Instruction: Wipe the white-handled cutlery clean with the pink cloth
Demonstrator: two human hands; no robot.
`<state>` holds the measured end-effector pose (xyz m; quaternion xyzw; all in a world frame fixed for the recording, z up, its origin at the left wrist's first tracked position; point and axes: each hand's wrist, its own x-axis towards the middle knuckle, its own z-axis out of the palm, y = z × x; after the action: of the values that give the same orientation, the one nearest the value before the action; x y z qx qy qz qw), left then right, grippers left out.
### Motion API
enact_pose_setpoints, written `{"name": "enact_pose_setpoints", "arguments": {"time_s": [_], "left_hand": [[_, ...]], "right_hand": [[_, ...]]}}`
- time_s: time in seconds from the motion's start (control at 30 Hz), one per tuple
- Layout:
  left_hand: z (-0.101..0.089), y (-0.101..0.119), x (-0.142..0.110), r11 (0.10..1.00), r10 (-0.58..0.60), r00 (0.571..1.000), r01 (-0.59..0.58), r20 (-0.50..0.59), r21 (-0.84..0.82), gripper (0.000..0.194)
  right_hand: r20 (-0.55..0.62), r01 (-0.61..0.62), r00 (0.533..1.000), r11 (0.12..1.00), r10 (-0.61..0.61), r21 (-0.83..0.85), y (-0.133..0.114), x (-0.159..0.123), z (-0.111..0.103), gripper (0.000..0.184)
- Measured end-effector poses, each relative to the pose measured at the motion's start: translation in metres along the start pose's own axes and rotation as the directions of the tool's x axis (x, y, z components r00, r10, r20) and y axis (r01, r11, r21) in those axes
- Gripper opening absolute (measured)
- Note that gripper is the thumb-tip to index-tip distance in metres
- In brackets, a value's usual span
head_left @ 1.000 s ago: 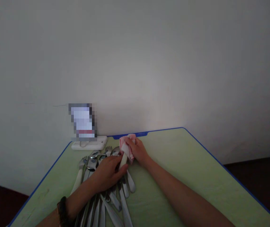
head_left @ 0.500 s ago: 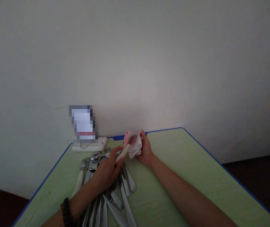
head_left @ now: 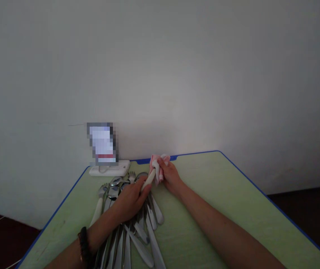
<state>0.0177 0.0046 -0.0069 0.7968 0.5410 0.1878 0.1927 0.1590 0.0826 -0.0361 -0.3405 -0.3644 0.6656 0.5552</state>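
My left hand grips the pale handle of a fork, which points up and away. The fork's tines are hidden inside a pink and white cloth. Wrapped round that cloth, my right hand presses it over the fork's head. Beneath my left hand and forearm lies a pile of metal cutlery, with forks and spoons at its far end and handles toward me. One fork with a pale handle lies at the pile's left side.
A phone with a blurred screen stands on a white base at the back left. The green table has a blue edge and meets a plain wall at the back.
My right hand has folded the cloth over the fork's tines, which showed against the open cloth before. My left hand keeps its hold on the handle. The view has shifted slightly.
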Motion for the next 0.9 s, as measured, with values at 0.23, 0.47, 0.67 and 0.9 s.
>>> {"name": "enact_pose_setpoints", "arguments": {"time_s": [0.23, 0.47, 0.67, 0.9], "left_hand": [[0.000, -0.002, -0.001, 0.999, -0.029, 1.000, 0.029, -0.003, 0.033, 0.036], [0.000, -0.004, 0.003, 0.997, -0.080, 0.997, 0.080, 0.005, 0.024, 0.037], [0.001, -0.004, 0.003, 0.989, -0.096, 0.995, 0.096, -0.007, 0.115, 0.040], [0.000, 0.001, 0.003, 0.979, -0.073, 0.997, 0.064, 0.039, 0.196, 0.042]], "right_hand": [[0.116, -0.103, 0.989, 0.991, 0.092, 0.087, -0.009, -0.003, 0.002, 0.038], [0.236, -0.196, 0.959, 0.970, 0.158, 0.145, -0.019, -0.003, -0.009, 0.064], [0.202, -0.250, 0.958, 0.942, 0.205, 0.226, -0.019, -0.002, -0.005, 0.041], [0.239, -0.255, 0.947, 0.955, 0.215, 0.150, -0.008, -0.005, 0.001, 0.029]]}}
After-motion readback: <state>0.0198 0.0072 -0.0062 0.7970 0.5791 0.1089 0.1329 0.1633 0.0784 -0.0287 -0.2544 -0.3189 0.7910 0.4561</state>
